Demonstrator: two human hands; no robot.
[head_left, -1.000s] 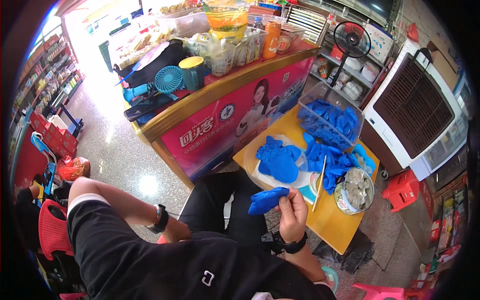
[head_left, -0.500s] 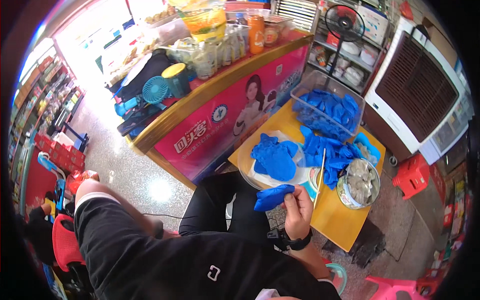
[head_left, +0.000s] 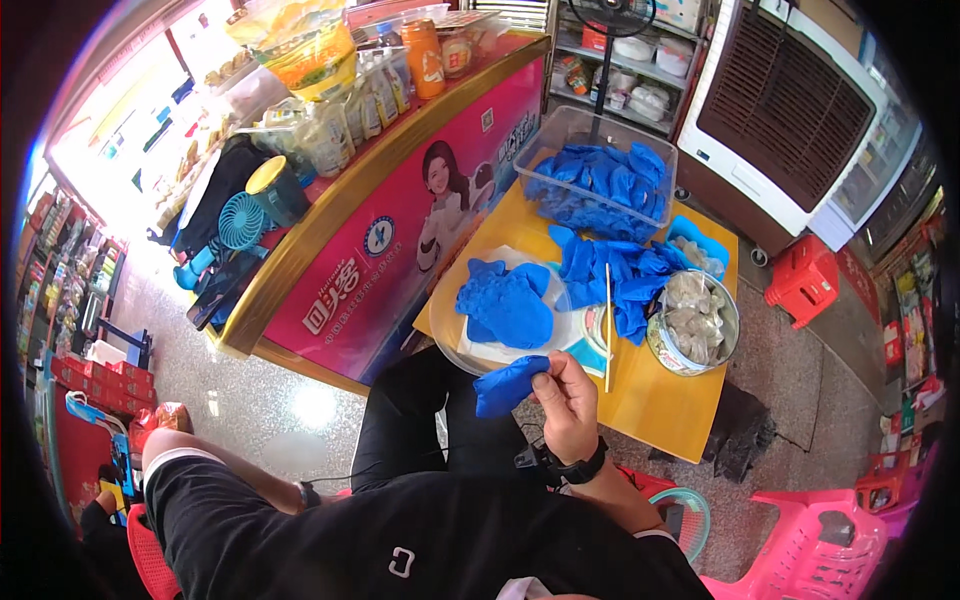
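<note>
My right hand (head_left: 570, 408), with a dark watch at the wrist, pinches a folded soft blue cloth-like piece (head_left: 508, 386) between thumb and fingers. It is above my lap, at the near edge of the yellow table (head_left: 668, 418). Just beyond it, a shallow clear tray (head_left: 448, 335) holds flat blue pieces (head_left: 508, 308) lying on one another. To the right, crumpled blue pieces (head_left: 625, 280) lie heaped beside a thin wooden stick (head_left: 608, 330). My left forearm (head_left: 235, 462) bends in toward my waist; the hand itself is hidden behind my dark shirt.
A clear bin (head_left: 598, 130) of blue pieces stands at the table's back. On the right are a round tin (head_left: 662, 345) with clear-wrapped pieces and a small blue container (head_left: 718, 240). A counter (head_left: 290, 290) borders the left; a red stool (head_left: 803, 280) and pink chair (head_left: 810, 560) are right.
The view has swung, so the table and counter sit further left and higher. My right hand still pinches the blue piece, which now hangs tilted lower at its left end.
</note>
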